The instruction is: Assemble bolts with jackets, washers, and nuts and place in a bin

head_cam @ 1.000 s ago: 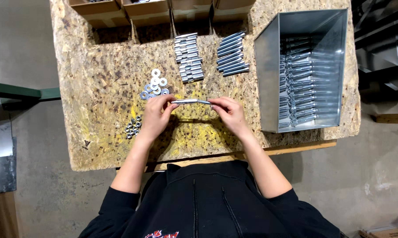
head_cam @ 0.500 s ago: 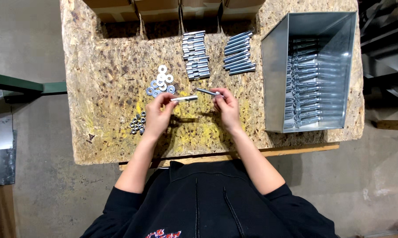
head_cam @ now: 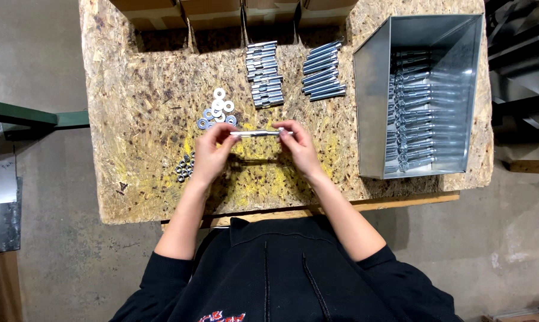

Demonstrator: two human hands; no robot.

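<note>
Both hands hold one metal bolt level above the chipboard counter (head_cam: 150, 179).
Left hand (head_cam: 209, 156) and right hand (head_cam: 299, 149) each pinch an end of the bolt (head_cam: 256, 133), grip pressed on it. Washers (head_cam: 217, 112) and small nuts (head_cam: 184, 167) lie beside the left hand. Two rows of bolts (head_cam: 293, 74) lie beyond; brown cardboard boxes (head_cam: 221, 9) line the far edge. A grey metal bin (head_cam: 371, 107) of bolts stands right.
</note>
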